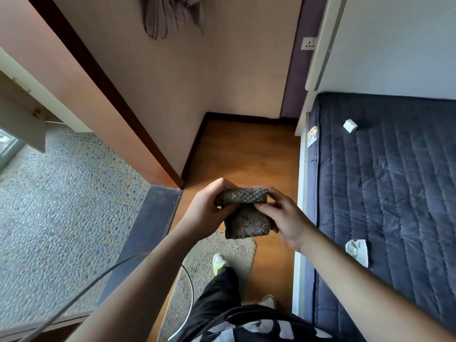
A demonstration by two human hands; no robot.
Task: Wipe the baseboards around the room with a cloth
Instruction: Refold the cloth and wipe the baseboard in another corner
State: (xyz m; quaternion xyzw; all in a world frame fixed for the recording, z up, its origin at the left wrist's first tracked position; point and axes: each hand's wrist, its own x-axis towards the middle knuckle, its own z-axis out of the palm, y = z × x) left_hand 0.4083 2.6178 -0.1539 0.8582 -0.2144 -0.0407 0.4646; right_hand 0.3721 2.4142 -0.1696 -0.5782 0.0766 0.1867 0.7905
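Head view looks down on a person standing in the narrow strip between wall and bed [394, 181]. Both arms are out in front, elbows bent. The left hand [207, 213] and right hand [283, 220] each pinch the folded grey cloth [246, 213] in mid-air, well above the floor. The dark baseboard [246, 117] lies ahead, not touched by the cloth; wiping here looks yet to begin.

Soft daylight from left; wide-angle edge distortion.
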